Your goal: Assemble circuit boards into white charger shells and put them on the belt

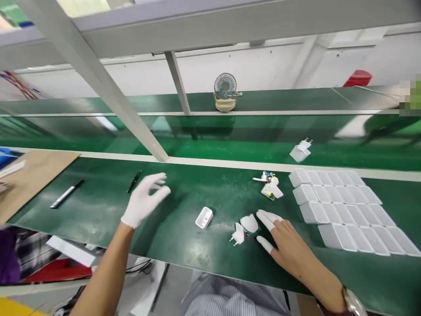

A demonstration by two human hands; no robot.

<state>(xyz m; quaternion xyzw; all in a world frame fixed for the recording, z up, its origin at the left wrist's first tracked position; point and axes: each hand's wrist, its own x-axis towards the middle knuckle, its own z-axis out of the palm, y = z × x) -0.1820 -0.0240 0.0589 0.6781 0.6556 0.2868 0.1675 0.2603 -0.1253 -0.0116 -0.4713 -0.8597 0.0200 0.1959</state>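
Note:
My left hand, in a white glove, hovers over the green bench with fingers apart and nothing in it. The nearest thing to it is a slim black tool, just beyond the glove. My right hand wears white finger covers; its thumb and fingers are spread at the right edge of a small circuit board with a white face. Whether they touch it I cannot tell. A white two-pin plug piece lies against the board's left side. Between my hands sits a white rectangular charger shell, its open side up.
Rows of white charger shells stand at the right. Behind my right hand lie more boards with plug parts. A white charger is on the green strip beyond the rail. A marker, cardboard and small fan are also there.

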